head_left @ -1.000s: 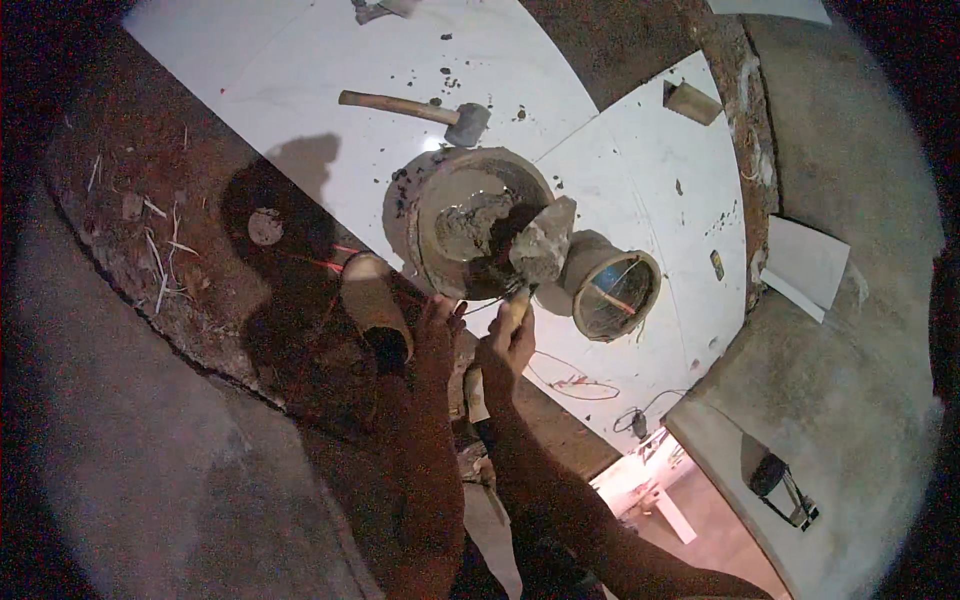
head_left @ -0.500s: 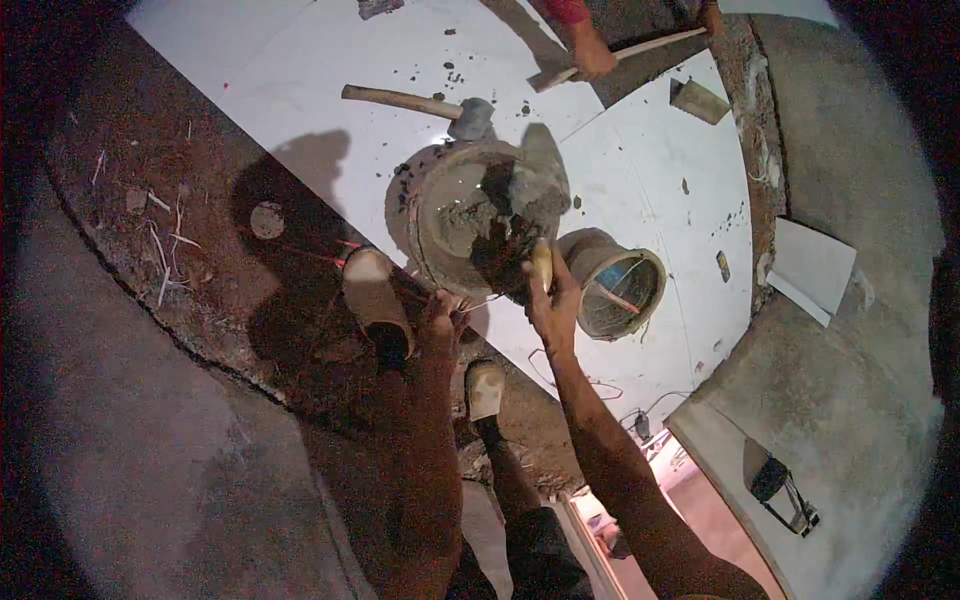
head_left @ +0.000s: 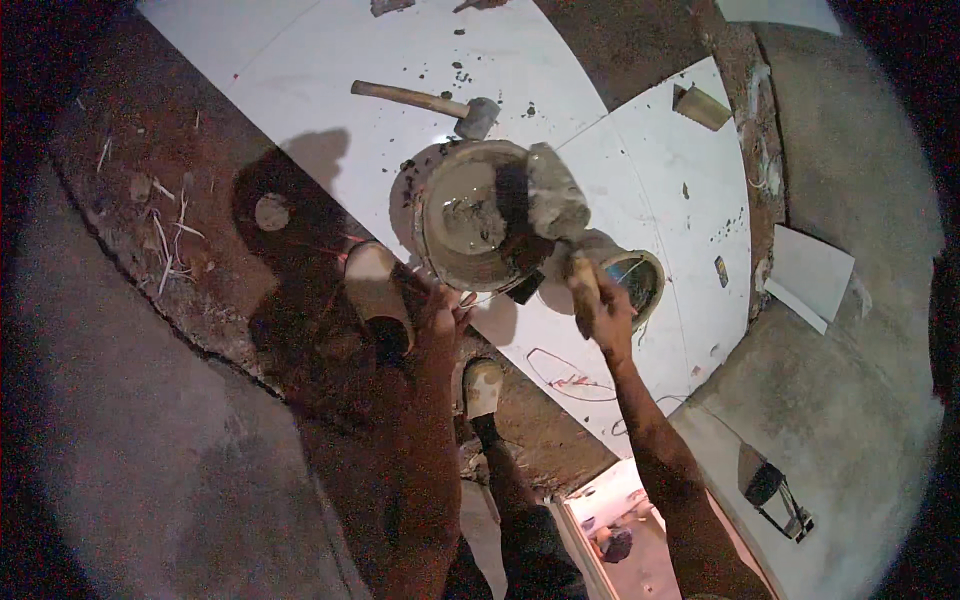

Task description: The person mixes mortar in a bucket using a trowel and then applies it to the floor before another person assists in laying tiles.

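The right hand [head_left: 610, 312], clasping the trowel [head_left: 557, 200] by its handle, has swung rightward; the blade now overhangs the bucket's [head_left: 424, 215] right rim, leaving the mortar [head_left: 462, 212] less covered. The left hand [head_left: 444, 304] pinches the bucket's thin handle [head_left: 487, 298] near the white slab's [head_left: 640, 160] lower-left edge.

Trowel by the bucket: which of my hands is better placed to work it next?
Probably your right hand: it grips the trowel handle, while your left hand is beside the bucket.
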Demonstrator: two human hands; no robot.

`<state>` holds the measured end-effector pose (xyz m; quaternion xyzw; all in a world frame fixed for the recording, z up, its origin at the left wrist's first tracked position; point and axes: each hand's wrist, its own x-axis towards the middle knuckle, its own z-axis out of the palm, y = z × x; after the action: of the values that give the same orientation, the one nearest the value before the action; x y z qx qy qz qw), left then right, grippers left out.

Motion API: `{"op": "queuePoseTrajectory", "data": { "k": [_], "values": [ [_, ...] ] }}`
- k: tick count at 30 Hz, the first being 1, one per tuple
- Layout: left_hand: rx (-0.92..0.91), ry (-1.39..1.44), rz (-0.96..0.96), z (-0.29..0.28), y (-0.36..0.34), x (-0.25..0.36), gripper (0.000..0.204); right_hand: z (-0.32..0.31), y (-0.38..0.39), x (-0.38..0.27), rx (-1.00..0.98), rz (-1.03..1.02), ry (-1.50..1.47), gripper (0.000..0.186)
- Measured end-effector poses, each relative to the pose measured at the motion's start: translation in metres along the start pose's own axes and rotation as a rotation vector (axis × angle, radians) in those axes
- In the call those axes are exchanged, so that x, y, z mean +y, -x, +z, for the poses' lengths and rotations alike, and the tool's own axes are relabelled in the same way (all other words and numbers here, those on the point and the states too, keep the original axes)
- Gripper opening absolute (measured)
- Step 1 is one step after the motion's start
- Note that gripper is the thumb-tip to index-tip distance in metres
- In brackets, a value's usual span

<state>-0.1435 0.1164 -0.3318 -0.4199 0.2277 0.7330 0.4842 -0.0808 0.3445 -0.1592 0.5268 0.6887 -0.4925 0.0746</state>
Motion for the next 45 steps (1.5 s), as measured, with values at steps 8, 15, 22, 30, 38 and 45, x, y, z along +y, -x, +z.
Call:
{"op": "queuePoseTrajectory", "data": {
  "k": [8, 15, 22, 30, 38, 45],
  "values": [
    [0.116, -0.324, 0.071, -0.046, -0.021, 0.011, 0.039, 0.051, -0.05, -0.031, -0.248, -0.495, 0.472, 0.053],
    [0.145, -0.333, 0.21, -0.006, -0.012, 0.007, 0.031, -0.064, -0.049, -0.07, -0.438, -0.83, 1.039, 0.038],
    [0.069, -0.764, 0.41, -0.02, -0.015, 0.026, 0.031, -0.004, -0.103, -0.24, -0.688, -1.339, 1.69, 0.045],
    [0.083, -0.089, 0.214, -0.018, -0.011, 0.004, 0.041, 0.027, -0.113, -0.28, -0.719, -1.361, 1.902, 0.046],
    [0.18, -0.169, 0.28, 0.018, 0.002, 0.013, 0.035, -0.057, -0.089, -0.142, -0.537, -0.523, 1.637, 0.043],
    [0.205, -0.166, 0.256, 0.016, 0.002, 0.012, 0.019, -0.039, 0.005, -0.037, -0.356, -0.253, 0.344, 0.04]
  ]
}}
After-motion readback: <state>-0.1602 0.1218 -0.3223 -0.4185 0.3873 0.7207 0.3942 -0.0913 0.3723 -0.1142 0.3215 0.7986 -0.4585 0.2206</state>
